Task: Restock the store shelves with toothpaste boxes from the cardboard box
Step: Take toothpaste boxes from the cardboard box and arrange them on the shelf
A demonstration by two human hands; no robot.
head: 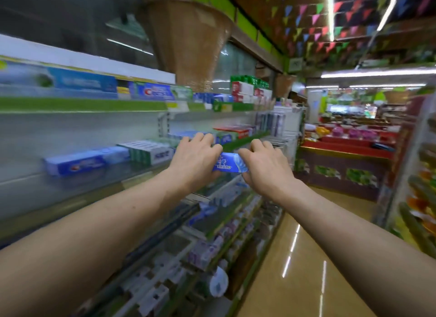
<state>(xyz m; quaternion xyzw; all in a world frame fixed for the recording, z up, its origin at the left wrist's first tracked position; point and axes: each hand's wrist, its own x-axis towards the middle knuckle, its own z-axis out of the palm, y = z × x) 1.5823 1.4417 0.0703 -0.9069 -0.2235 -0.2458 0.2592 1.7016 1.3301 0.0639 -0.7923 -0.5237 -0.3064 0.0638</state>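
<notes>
Toothpaste box (pixel 230 162) in the pinching grip of left hand (pixel 195 162) and right hand (pixel 266 170)

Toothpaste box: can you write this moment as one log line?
left hand: grips blue toothpaste box | right hand: grips it too | box: by shelf, not placed

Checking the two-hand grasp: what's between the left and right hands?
Head view: a blue rectangular cardboard toothpaste box spans the gap, the left hand gripping one end and the right hand the other.
</notes>
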